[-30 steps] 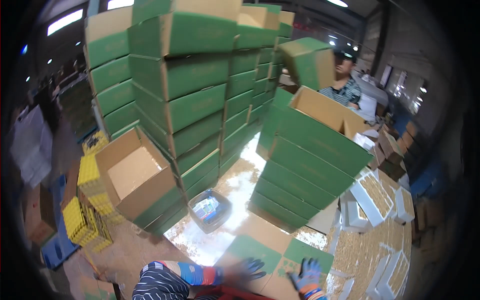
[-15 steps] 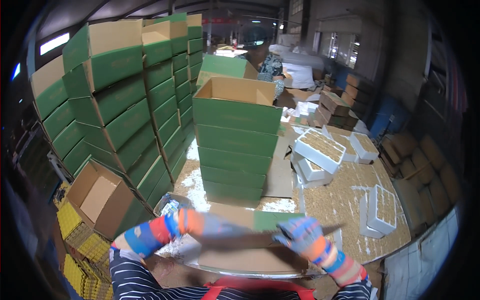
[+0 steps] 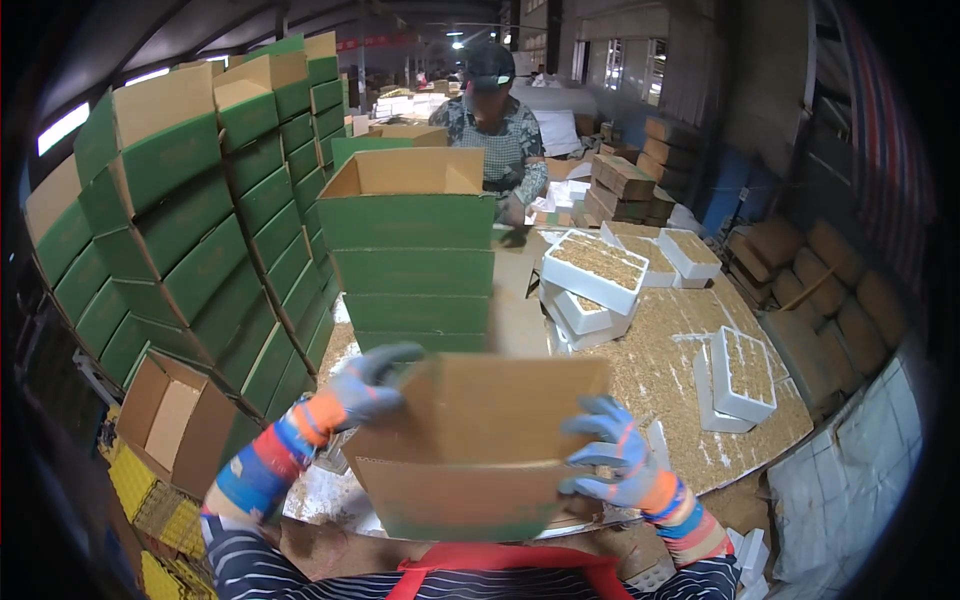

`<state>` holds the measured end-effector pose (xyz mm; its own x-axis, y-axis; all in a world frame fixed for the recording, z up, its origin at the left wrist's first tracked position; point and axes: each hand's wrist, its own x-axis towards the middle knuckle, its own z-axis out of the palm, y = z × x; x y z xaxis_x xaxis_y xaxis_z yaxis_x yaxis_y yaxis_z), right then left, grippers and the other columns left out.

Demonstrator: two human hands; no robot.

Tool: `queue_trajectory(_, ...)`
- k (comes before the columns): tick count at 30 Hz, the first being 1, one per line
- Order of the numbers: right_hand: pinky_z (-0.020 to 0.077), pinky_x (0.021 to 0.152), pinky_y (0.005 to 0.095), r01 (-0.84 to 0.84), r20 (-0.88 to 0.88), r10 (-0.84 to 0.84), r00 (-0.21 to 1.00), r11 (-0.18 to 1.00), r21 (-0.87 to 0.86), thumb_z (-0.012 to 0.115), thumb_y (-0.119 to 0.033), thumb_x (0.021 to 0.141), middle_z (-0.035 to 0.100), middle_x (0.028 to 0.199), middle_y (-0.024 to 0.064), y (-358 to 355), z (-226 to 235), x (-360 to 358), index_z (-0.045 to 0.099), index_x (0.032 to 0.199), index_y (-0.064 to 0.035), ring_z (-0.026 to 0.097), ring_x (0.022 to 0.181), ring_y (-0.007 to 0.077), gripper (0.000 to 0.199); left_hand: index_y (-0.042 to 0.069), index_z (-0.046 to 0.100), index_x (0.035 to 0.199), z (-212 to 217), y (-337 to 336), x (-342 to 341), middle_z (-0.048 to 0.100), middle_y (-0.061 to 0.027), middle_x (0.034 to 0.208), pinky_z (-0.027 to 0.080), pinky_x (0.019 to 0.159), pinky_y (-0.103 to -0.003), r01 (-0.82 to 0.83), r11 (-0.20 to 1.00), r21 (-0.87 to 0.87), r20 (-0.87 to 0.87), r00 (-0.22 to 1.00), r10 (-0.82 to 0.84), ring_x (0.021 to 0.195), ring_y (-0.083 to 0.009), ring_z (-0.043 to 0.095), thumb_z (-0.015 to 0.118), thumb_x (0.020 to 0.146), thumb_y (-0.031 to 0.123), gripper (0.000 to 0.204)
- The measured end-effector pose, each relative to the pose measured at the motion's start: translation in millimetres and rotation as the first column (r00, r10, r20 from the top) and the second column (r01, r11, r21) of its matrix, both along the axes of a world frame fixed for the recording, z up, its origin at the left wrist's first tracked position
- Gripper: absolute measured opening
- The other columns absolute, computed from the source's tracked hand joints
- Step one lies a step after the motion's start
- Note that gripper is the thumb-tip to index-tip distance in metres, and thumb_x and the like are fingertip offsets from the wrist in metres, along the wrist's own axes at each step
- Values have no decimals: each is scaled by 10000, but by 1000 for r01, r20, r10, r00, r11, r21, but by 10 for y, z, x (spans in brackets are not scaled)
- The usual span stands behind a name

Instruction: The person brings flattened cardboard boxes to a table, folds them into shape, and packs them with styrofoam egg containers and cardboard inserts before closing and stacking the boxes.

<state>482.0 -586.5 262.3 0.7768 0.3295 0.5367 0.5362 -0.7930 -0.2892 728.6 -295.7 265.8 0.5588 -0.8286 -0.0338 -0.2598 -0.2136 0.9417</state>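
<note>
A brown cardboard box [image 3: 465, 495] with some green on its lower front stands unfolded and open-topped at the near edge of the table, slightly blurred. My left hand [image 3: 375, 385], in a grey-blue glove, is at its upper left corner with fingers spread. At the right side of the box is my right hand [image 3: 615, 450], gloved the same way, its fingers apart and fingertips at the box edge. Whether either hand presses on the cardboard I cannot tell. Just beyond the box rises a stack of open green boxes [image 3: 410, 225].
Tall stacks of green boxes [image 3: 180, 220] line the left, with an open brown box [image 3: 175, 420] beside yellow trays [image 3: 135, 490]. White foam trays [image 3: 597, 270] filled with tan material lie on the right of the table [image 3: 660, 390]. A co-worker [image 3: 490, 130] stands across the table.
The flat folded cardboard between my hands has become an open box shape. My left hand has come into clear view at its left corner. The view has turned slightly right.
</note>
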Motion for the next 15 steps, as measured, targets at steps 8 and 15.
queue_trajectory(8, 423, 966, 375, 121, -552, 606, 573, 603, 789, 632, -245, 822, 531, 1260, 224, 236, -685, 356, 426, 1366, -91, 543, 1127, 294, 601, 117, 618, 1157, -729, -225, -348, 643, -122, 1064, 492, 826, -335, 428, 897, 106, 81, 896, -437, 984, -231, 621, 551, 887, 366, 373)
queue_trajectory(15, 432, 947, 452, 449, 279, -359, 891, 790, -418, 605, -380, 843, 595, 1132, 182, 121, -510, 579, 522, 1272, -78, 515, 1151, 332, 531, 29, 44, 1473, -1252, -261, -514, 245, -200, 1473, 249, 1105, -379, -263, 947, -182, -87, 964, 251, 1360, -283, 255, 853, 583, 243, 1221)
